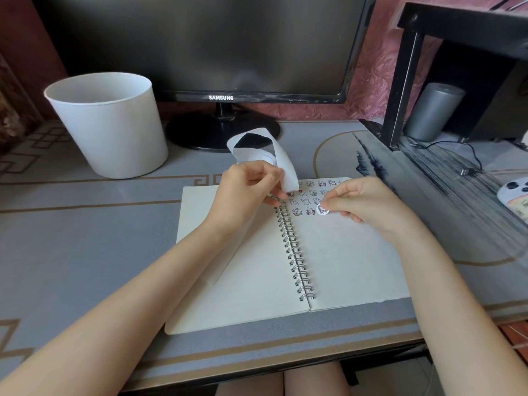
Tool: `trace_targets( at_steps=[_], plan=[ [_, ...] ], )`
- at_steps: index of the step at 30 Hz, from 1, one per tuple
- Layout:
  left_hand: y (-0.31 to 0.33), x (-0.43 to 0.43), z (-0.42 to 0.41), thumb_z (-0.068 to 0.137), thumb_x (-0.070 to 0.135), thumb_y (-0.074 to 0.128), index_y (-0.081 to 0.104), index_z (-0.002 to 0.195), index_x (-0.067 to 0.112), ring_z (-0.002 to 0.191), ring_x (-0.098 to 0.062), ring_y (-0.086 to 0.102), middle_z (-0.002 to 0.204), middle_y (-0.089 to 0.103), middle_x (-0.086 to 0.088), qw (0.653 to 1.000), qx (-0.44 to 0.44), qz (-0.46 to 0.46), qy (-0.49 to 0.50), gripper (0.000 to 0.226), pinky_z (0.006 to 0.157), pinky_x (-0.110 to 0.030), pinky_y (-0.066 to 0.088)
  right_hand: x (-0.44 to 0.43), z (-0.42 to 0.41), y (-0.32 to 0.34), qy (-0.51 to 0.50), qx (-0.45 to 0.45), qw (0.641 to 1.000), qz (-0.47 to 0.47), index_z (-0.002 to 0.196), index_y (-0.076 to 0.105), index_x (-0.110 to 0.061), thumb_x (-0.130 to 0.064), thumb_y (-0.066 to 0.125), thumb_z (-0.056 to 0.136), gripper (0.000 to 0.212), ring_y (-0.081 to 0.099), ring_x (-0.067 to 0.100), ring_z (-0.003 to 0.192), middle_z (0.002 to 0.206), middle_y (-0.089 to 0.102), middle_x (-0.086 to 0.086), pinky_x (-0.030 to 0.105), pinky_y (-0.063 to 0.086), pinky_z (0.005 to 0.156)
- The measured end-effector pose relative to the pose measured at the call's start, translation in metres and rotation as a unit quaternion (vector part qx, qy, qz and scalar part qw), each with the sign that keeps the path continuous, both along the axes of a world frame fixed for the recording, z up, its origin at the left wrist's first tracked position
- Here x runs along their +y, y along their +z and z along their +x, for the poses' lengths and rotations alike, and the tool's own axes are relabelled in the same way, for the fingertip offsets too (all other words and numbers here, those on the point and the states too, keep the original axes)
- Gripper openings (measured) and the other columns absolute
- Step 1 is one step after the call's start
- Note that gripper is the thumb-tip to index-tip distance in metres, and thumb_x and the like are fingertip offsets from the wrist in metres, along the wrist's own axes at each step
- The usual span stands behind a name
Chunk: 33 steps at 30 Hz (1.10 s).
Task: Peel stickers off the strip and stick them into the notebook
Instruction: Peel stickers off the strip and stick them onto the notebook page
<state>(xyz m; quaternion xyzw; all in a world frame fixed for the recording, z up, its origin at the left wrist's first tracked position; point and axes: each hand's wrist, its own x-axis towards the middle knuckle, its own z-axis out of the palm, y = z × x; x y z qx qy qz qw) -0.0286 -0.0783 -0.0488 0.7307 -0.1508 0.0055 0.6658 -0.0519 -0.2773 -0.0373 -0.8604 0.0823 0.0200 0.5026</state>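
Sticker (323,209) in right hand (363,201), strip (281,164) in left hand (245,190).

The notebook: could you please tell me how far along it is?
Done: several rows of stickers sit atop the right page of the notebook. In hand: the right hand pinches a round sticker at the lowest row's end; the left hand holds the curled strip. Left: the page below is bare; the strip's remainder is unclear.

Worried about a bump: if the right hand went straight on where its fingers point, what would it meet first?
Probably the notebook's spiral binding, left of the right hand pinching a sticker; height above the page is unclear.
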Motion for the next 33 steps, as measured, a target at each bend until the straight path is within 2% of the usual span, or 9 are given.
trace_targets(
  at_steps=[19, 23, 26, 28, 30, 33],
  plan=[
    [0.000, 0.000, -0.001, 0.096, 0.008, 0.053, 0.063, 0.073, 0.004, 0.065, -0.014, 0.065, 0.069, 0.063, -0.007, 1.000, -0.005, 0.001, 0.003, 0.026, 0.064, -0.027, 0.058, -0.001, 0.003, -0.006, 0.003, -0.015, 0.999, -0.030, 0.071, 0.069, -0.013, -0.005, 0.073, 0.075, 0.010, 0.041, -0.002, 0.037, 0.061, 0.061, 0.003, 0.008, 0.028, 0.038],
    [0.000, 0.000, -0.001, 0.096, 0.008, 0.053, 0.064, 0.077, -0.002, 0.063, -0.012, 0.064, 0.069, 0.063, -0.010, 1.000, -0.004, 0.002, 0.005, 0.024, 0.062, -0.024, 0.057, -0.001, 0.005, -0.008, 0.004, -0.019, 0.999, -0.039, 0.071, 0.070, -0.013, -0.006, 0.074, 0.075, 0.009, 0.041, -0.002, 0.038, 0.062, 0.061, 0.002, 0.009, 0.027, 0.038],
    [0.001, 0.000, -0.001, 0.096, 0.008, 0.053, 0.064, 0.077, -0.002, 0.063, -0.012, 0.065, 0.069, 0.064, -0.010, 1.000, -0.006, 0.004, 0.005, 0.024, 0.062, -0.024, 0.057, -0.002, 0.006, -0.011, 0.000, -0.030, 0.998, -0.050, 0.072, 0.069, -0.015, -0.009, 0.077, 0.073, 0.010, 0.048, 0.004, 0.051, 0.065, 0.063, 0.000, 0.018, 0.032, 0.046],
    [0.001, 0.000, -0.002, 0.096, 0.008, 0.053, 0.064, 0.076, 0.000, 0.063, -0.012, 0.065, 0.069, 0.064, -0.009, 1.000, -0.007, 0.004, 0.005, 0.024, 0.062, -0.024, 0.057, -0.003, 0.006, -0.012, -0.011, -0.039, 0.998, -0.047, 0.074, 0.065, -0.020, -0.010, 0.080, 0.070, 0.019, 0.052, 0.010, 0.061, 0.071, 0.061, -0.001, 0.025, 0.037, 0.054],
    [0.001, 0.000, -0.002, 0.096, 0.008, 0.053, 0.064, 0.076, -0.001, 0.063, -0.012, 0.064, 0.069, 0.063, -0.008, 1.000, -0.005, 0.000, 0.005, 0.024, 0.062, -0.025, 0.057, -0.005, 0.008, -0.013, -0.016, -0.045, 0.998, -0.041, 0.078, 0.059, -0.023, -0.010, 0.082, 0.067, 0.029, 0.053, 0.011, 0.065, 0.076, 0.059, -0.003, 0.027, 0.040, 0.059],
    [0.001, -0.001, -0.002, 0.096, 0.007, 0.053, 0.064, 0.075, 0.000, 0.063, -0.012, 0.064, 0.068, 0.063, -0.007, 1.000, -0.004, -0.001, 0.005, 0.024, 0.062, -0.025, 0.057, -0.008, 0.010, -0.016, -0.002, -0.041, 0.998, -0.048, 0.077, 0.058, -0.025, -0.007, 0.078, 0.072, 0.027, 0.053, 0.010, 0.066, 0.079, 0.060, -0.002, 0.027, 0.040, 0.060]
  ],
)
